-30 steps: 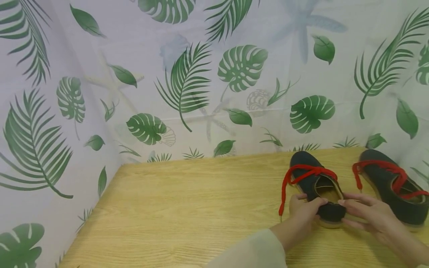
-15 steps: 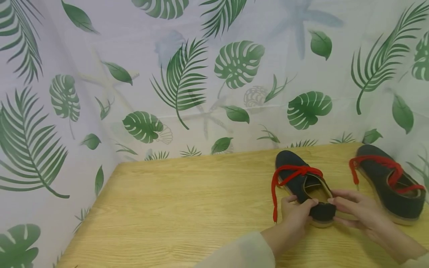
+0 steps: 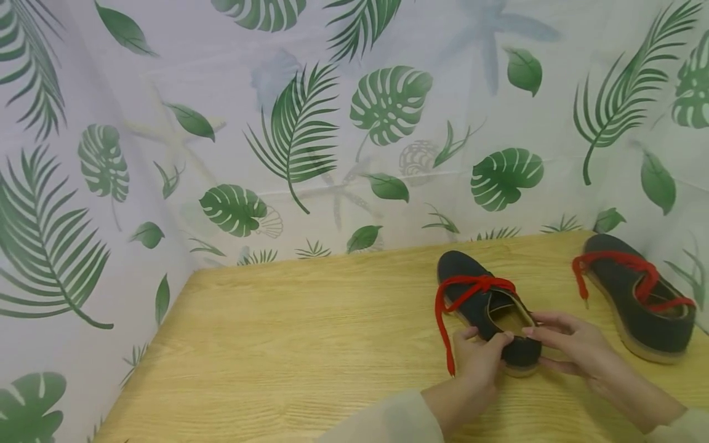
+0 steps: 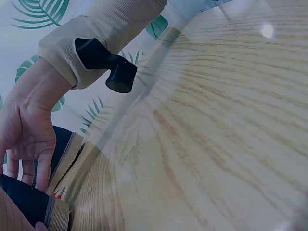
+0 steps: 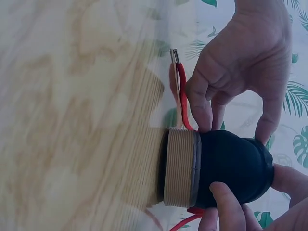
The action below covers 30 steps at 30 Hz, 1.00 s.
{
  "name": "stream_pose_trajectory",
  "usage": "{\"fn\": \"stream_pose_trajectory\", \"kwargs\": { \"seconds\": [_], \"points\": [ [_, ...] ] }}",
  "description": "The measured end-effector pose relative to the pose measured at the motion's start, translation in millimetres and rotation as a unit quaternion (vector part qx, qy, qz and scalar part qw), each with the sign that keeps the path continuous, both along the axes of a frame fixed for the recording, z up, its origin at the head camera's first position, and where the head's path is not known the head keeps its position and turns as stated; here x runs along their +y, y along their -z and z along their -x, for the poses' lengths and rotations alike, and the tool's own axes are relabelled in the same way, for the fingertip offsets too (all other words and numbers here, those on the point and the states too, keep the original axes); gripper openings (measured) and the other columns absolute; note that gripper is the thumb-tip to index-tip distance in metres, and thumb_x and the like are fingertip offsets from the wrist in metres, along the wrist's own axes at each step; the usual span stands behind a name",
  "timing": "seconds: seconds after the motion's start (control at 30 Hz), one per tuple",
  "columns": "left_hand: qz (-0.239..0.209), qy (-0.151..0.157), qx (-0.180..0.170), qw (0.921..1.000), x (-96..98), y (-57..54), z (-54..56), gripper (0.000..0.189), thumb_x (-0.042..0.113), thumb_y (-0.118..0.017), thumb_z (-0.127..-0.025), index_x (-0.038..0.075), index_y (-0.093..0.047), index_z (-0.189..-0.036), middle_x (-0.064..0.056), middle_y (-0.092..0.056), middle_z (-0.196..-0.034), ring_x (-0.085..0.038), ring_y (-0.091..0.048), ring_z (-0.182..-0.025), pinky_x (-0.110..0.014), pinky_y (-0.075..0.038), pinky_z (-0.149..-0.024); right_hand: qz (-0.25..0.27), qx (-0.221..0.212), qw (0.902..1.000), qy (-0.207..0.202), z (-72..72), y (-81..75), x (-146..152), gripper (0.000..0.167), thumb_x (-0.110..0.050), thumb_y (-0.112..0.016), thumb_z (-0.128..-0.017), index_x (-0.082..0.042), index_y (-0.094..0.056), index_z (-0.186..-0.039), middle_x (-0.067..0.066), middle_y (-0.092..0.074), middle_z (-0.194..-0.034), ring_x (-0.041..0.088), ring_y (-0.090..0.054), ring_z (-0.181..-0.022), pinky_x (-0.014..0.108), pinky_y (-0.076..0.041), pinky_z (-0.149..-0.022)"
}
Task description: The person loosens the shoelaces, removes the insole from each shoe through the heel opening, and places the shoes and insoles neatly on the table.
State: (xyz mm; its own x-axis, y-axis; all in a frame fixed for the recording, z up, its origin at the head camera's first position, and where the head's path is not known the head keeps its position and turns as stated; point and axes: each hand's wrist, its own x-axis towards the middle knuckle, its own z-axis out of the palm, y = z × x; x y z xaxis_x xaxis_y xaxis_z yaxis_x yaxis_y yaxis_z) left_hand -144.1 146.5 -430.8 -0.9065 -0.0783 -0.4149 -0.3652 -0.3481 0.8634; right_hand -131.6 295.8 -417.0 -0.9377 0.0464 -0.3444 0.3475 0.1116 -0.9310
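Observation:
A dark navy shoe [image 3: 471, 301] with red laces [image 3: 465, 286] sits on the wooden table, toe pointing to the back wall. Both hands pinch its heel collar. My left hand [image 3: 479, 363] has its thumb at the opening's left rim and fingers along the shoe's left side. From the right, my right hand [image 3: 576, 347] grips the heel with thumb and fingers. The right wrist view shows the ribbed tan sole [image 5: 180, 168] edge and the heel between both hands. A matching navy shoe [image 3: 648, 301] stands farther right, untouched, its red laces loose across it.
The wood-grain table [image 3: 288, 344] stretches left of the shoes. Leaf-printed white cloth [image 3: 343, 154] rises behind and at both sides. A dark camera mount [image 4: 106, 62] is strapped to the right wrist over the cream sleeve.
Both hands have shifted the held shoe leftward, widening the gap to the other shoe. Their grip on the heel looks the same. The head view has also shifted slightly.

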Motion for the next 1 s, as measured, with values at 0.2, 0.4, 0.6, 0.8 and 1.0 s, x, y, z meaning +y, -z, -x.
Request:
{"fn": "stream_pose_trajectory", "kwargs": {
  "seconds": [0.2,0.4,0.6,0.8,1.0],
  "points": [
    [0.021,-0.028,-0.004,0.9994,-1.1,2.9,-6.9,0.056,0.003,-0.077,-0.069,0.002,-0.043,-0.113,-0.012,-0.053,-0.091,-0.020,-0.054,-0.067,-0.032,-0.049,-0.063,0.029,-0.001,0.9994,-0.017,0.0,3.6,-1,0.016,-0.027,-0.064,-0.091,-0.037,-0.061,-0.102,-0.022,-0.058,-0.095,-0.002,-0.063,-0.085,0.033,-0.057,-0.078],
    [0.010,-0.060,-0.013,0.9981,-0.3,4.4,-12.2,0.056,0.005,-0.078,-0.067,0.002,-0.046,-0.113,-0.012,-0.051,-0.092,-0.019,-0.056,-0.071,-0.033,-0.052,-0.066,0.048,-0.045,0.9978,0.006,-0.6,3.0,-5,0.056,-0.033,-0.065,-0.090,-0.012,-0.044,-0.138,-0.013,-0.061,-0.101,-0.002,-0.061,-0.082,0.034,-0.056,-0.081],
    [-0.002,-0.077,-0.010,0.9970,-1.7,7.2,-13.3,0.053,0.005,-0.078,-0.067,0.002,-0.048,-0.111,-0.013,-0.052,-0.092,-0.019,-0.057,-0.074,-0.032,-0.051,-0.067,0.175,-0.105,0.9759,0.076,-12.5,0.5,-17,0.012,-0.032,-0.068,-0.087,-0.021,-0.068,-0.093,-0.015,-0.063,-0.085,0.006,-0.065,-0.078,0.034,-0.056,-0.081],
    [-0.002,-0.068,-0.015,0.9976,-2.5,7.4,-13.5,0.052,0.005,-0.078,-0.068,0.002,-0.048,-0.111,-0.013,-0.051,-0.095,-0.019,-0.058,-0.078,-0.033,-0.053,-0.072,0.247,-0.123,0.9548,0.112,-20.1,-4.0,-29,0.011,-0.026,-0.071,-0.086,-0.027,-0.068,-0.075,-0.013,-0.062,-0.083,0.009,-0.064,-0.078,0.029,-0.056,-0.082],
    [-0.013,-0.055,-0.023,0.9981,-4.2,5.1,-13.9,0.055,0.004,-0.077,-0.070,-0.001,-0.044,-0.114,-0.016,-0.053,-0.099,-0.020,-0.061,-0.085,-0.036,-0.053,-0.082,0.234,-0.121,0.9581,0.112,-17.2,-4.6,-30,0.011,-0.025,-0.071,-0.086,-0.027,-0.071,-0.075,-0.014,-0.059,-0.082,0.008,-0.060,-0.079,0.025,-0.055,-0.081]
  ]
}}
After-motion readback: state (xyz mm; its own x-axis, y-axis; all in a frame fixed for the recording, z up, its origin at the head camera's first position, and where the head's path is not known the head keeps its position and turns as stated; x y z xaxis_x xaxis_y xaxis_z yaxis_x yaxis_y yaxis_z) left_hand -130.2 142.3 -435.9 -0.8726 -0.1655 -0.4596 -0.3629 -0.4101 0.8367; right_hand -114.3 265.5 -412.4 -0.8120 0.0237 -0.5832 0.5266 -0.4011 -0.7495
